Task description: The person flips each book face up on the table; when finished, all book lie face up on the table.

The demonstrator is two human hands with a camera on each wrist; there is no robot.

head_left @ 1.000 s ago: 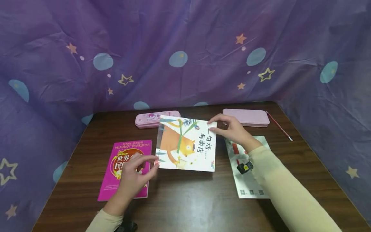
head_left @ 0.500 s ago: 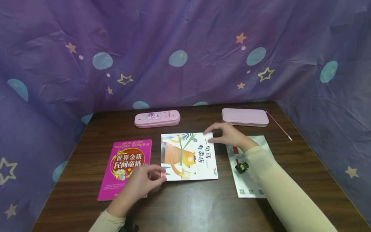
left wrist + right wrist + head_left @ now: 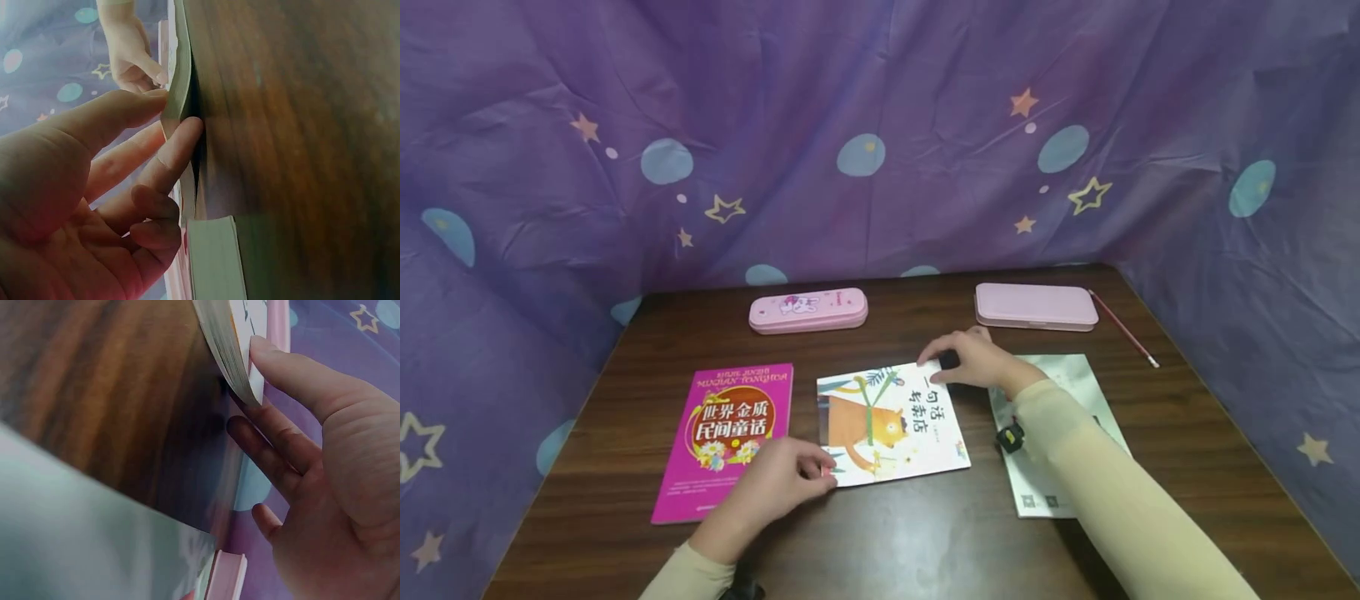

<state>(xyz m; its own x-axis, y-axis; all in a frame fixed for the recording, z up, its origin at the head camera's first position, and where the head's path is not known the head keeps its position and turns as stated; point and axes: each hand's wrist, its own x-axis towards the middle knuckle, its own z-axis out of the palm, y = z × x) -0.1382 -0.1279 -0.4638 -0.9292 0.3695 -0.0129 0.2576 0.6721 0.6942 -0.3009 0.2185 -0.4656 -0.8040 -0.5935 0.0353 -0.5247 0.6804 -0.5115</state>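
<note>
A square white picture book (image 3: 880, 425) with an orange cat on its cover lies over the middle of the table, turned slightly. My left hand (image 3: 782, 479) pinches its near left corner; in the left wrist view the thumb is on the cover and a finger reaches beneath the pages (image 3: 180, 81). At the far right corner my right hand (image 3: 977, 362) pinches the book between thumb and fingers. The right wrist view has that corner bending a little, with the page edges (image 3: 228, 356) above the wood. Left of the book, a magenta book (image 3: 700, 483) lies partly behind my left hand.
On the right, a pale green book (image 3: 1033, 483) lies partly under my right forearm. Along the back stand a pink rabbit pencil case (image 3: 808, 310) and a plain pink pencil case (image 3: 1036, 306), with a red pencil (image 3: 1123, 329) beside it. A purple curtain (image 3: 925, 225) hangs behind the table.
The picture book has come down and toward me, from raised above the table to low over it, and has turned slightly. Both hands have moved nearer with it, keeping their hold.
</note>
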